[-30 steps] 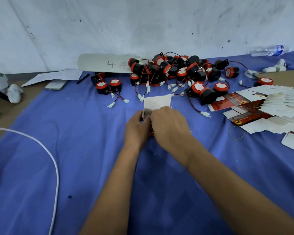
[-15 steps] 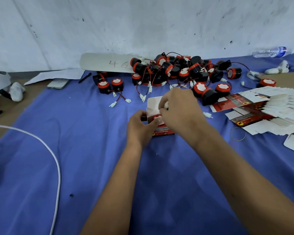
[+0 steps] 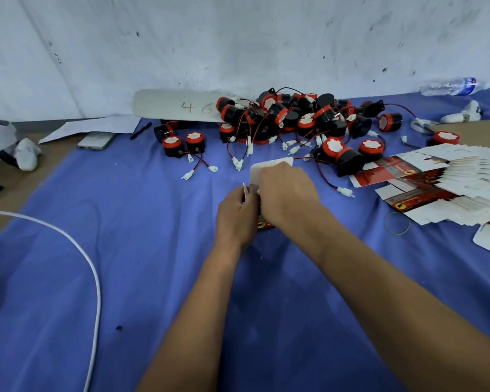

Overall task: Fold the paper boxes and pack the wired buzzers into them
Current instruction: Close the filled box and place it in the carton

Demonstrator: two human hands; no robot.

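A small red-and-white paper box (image 3: pixel 262 172) stands on the blue cloth (image 3: pixel 153 250) in the middle, its white lid flap raised. My left hand (image 3: pixel 236 215) grips its left side, a white side flap sticking up by the thumb. My right hand (image 3: pixel 287 193) covers the box top from the right, fingers curled onto the flaps. What lies inside the box is hidden. A heap of black-and-red wired buzzers (image 3: pixel 294 120) sits behind it. Flat unfolded boxes (image 3: pixel 450 182) fan out at the right.
A white cable (image 3: pixel 94 267) curves across the left of the cloth. A white board marked 46 (image 3: pixel 176 107), a phone (image 3: pixel 96 140) and a pen lie at the back left. A rubber band (image 3: pixel 396 223) lies by the flat boxes. A water bottle (image 3: pixel 450 86) rests far right.
My right hand has come back down from above the box opening onto its top flaps. The box's red front is now mostly covered. My left hand stays on the box's left side.
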